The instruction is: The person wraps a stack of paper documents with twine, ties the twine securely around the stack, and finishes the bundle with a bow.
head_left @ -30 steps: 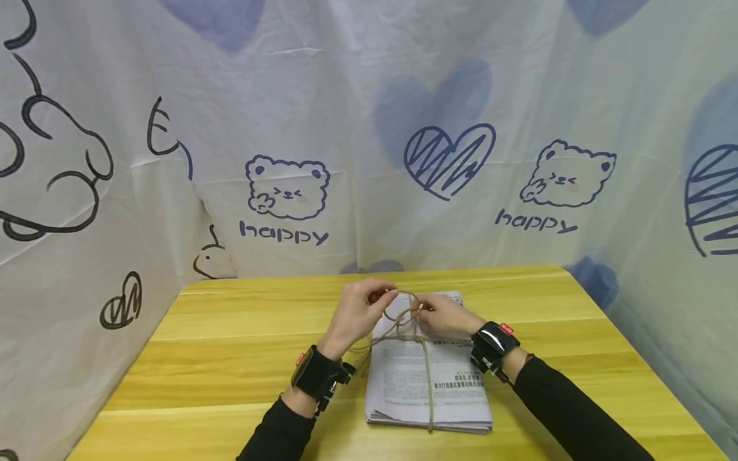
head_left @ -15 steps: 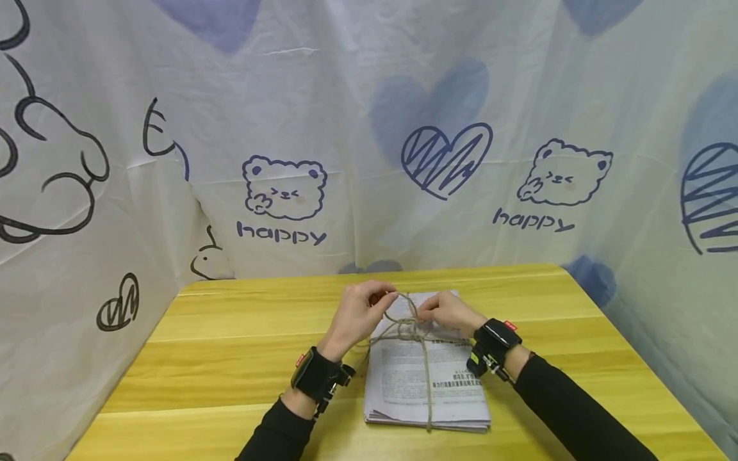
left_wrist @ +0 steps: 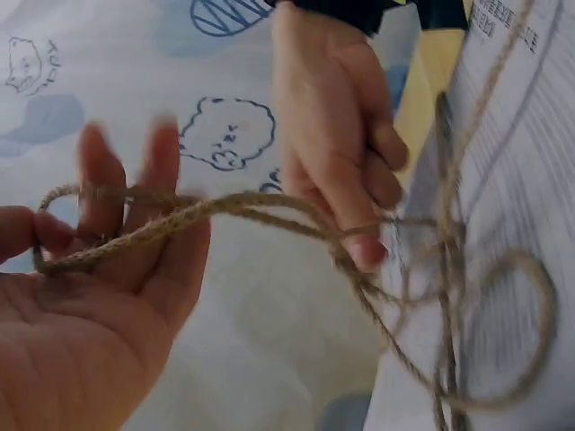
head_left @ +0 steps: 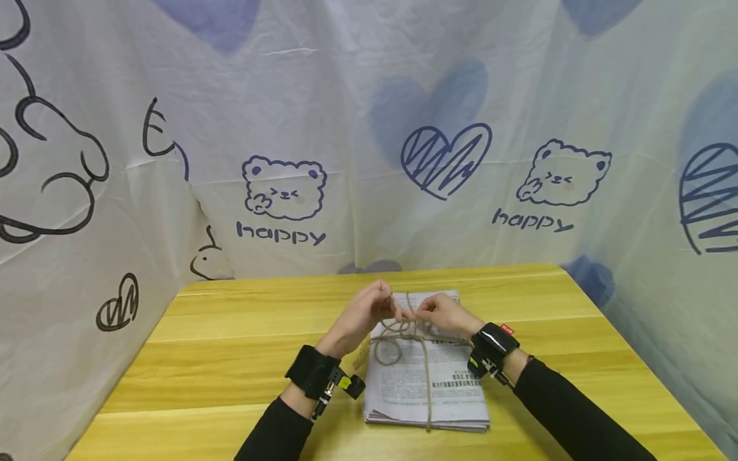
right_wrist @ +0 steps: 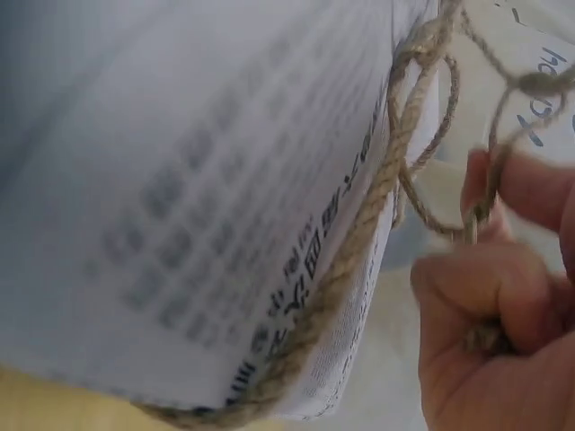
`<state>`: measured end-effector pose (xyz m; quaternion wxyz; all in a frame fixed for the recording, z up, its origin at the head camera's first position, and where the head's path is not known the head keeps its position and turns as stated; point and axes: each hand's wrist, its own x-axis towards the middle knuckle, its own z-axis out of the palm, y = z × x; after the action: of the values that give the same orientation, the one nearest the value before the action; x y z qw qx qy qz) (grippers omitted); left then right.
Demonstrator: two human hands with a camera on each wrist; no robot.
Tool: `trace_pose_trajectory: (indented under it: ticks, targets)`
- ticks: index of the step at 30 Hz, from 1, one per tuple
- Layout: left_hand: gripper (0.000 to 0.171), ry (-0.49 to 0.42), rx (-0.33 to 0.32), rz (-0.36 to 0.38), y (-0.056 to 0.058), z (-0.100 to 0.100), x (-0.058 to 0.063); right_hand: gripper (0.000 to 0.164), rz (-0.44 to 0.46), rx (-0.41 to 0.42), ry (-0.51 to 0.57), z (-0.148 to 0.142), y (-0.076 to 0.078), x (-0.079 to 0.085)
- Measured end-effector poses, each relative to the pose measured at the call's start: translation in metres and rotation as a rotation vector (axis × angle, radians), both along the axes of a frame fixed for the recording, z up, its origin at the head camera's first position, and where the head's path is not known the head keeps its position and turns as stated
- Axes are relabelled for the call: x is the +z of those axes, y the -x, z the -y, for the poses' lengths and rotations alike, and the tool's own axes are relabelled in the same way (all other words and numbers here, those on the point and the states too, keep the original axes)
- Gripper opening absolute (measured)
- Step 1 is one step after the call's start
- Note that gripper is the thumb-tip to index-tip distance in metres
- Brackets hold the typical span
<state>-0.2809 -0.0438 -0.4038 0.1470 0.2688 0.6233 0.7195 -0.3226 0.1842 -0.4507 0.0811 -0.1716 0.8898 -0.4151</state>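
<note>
A stack of folded newspapers (head_left: 398,390) lies on the table, bound crosswise with brown twine (head_left: 428,384). Over the far part of the stack, my left hand (head_left: 366,317) holds a loop of the twine. In the left wrist view that doubled twine (left_wrist: 171,220) runs across the left fingers, some of them extended and blurred. Close beside it, my right hand (head_left: 448,314) pinches twine near the crossing, its fingers curled in the right wrist view (right_wrist: 494,296). A loose round loop (left_wrist: 550,314) hangs over the paper. The knot's exact form is hard to make out.
The yellow wood-grain table (head_left: 230,358) extends around the stack. A white printed curtain (head_left: 357,128) encloses the table at the back and sides. A frayed twine end (head_left: 361,358) sticks out left of the stack.
My left hand has turned, and its fingers have moved right, close to the right hand. A round loop of twine now shows on the paper's left. The right hand has shifted slightly.
</note>
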Motion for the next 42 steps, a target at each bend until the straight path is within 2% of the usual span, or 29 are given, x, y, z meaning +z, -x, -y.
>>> trace_pose_trajectory:
  ticks: [2,4,7,12,15,17,21,24,28,32,39,42]
  targets:
    - [0.025,0.006,-0.01,0.052,0.001,0.0,-0.005,0.018,-0.007,-0.039,0.011,0.0,-0.001,-0.001]
    - [0.024,0.058,0.011,0.089,0.003,0.0,-0.012,0.019,-0.005,-0.047,0.029,-0.003,-0.001,-0.002]
    - [0.024,0.158,0.043,0.128,0.005,0.0,-0.023,0.021,0.069,-0.025,0.078,-0.009,0.001,-0.006]
    - [0.025,0.344,0.018,0.122,0.006,0.003,-0.032,0.028,0.182,-0.035,0.118,-0.011,0.003,-0.01]
    - [0.025,0.414,0.026,0.094,0.006,0.005,-0.036,0.024,0.195,-0.047,0.102,-0.012,0.001,-0.011]
    - [0.025,0.482,0.068,0.046,0.007,0.004,-0.041,0.022,0.201,-0.037,0.083,-0.012,0.0,-0.01]
    - [0.021,0.739,0.176,-0.173,0.009,-0.001,-0.049,0.023,0.155,0.002,0.034,-0.009,-0.002,-0.009]
    - [0.019,0.907,0.199,-0.351,0.01,-0.005,-0.052,0.023,0.148,0.011,0.023,-0.008,-0.002,-0.009]
    - [0.024,0.989,0.096,-0.503,0.008,-0.008,-0.055,0.023,0.169,-0.036,0.039,-0.012,-0.002,-0.01]
    - [0.025,1.037,-0.022,-0.584,0.005,-0.006,-0.056,0.024,0.118,-0.071,0.005,-0.014,-0.002,-0.01]
    - [0.029,1.089,-0.118,-0.593,-0.001,-0.001,-0.054,0.021,-0.032,-0.028,-0.094,-0.016,-0.002,-0.017]
    - [0.032,1.097,-0.143,-0.592,-0.005,0.002,-0.052,0.02,-0.06,-0.036,-0.098,-0.016,-0.003,-0.02]
